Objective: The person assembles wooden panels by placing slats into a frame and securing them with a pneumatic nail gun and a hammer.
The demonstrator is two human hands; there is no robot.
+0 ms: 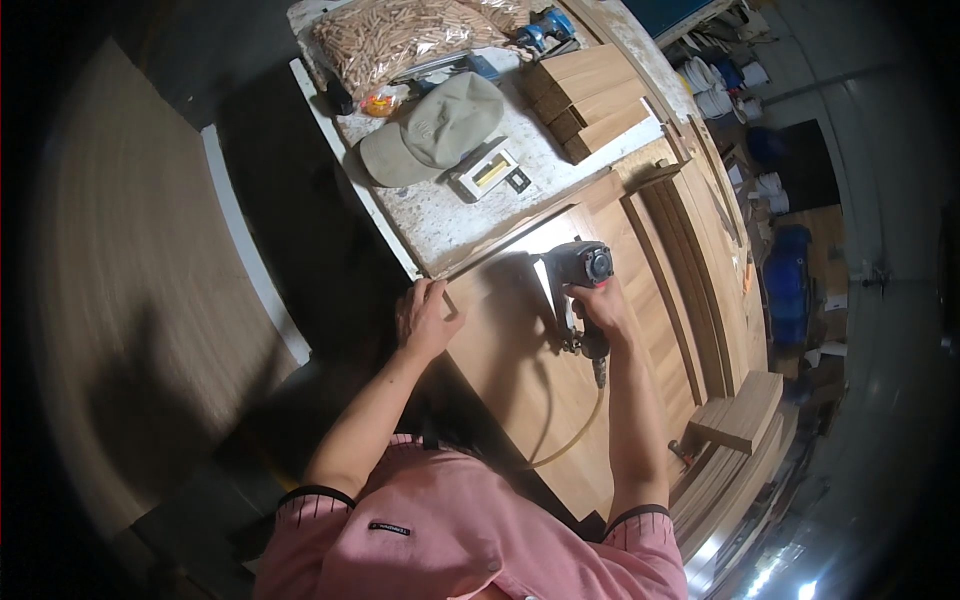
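Observation:
My right hand [604, 310] is closed round the handle of a dark pneumatic nail gun [578, 264], with an air hose [577, 432] hanging from its base. The gun is over a pale wooden panel [500, 365] in front of me, near the panel's far edge; I cannot tell whether its nose touches the wood. My left hand [430, 322] grips the panel's left edge by the far corner, fingers bent over it. A bright patch of light falls on the wood beside the gun.
Beyond the panel, a white worktable [425, 225] carries a cap [450, 125], a small white-framed box [490, 172], a bag of wooden dowels [395, 45], a blue power tool [545, 32] and stacked wood blocks [590, 95]. Long boards [690, 270] lie right; a large panel [140, 270] stands left.

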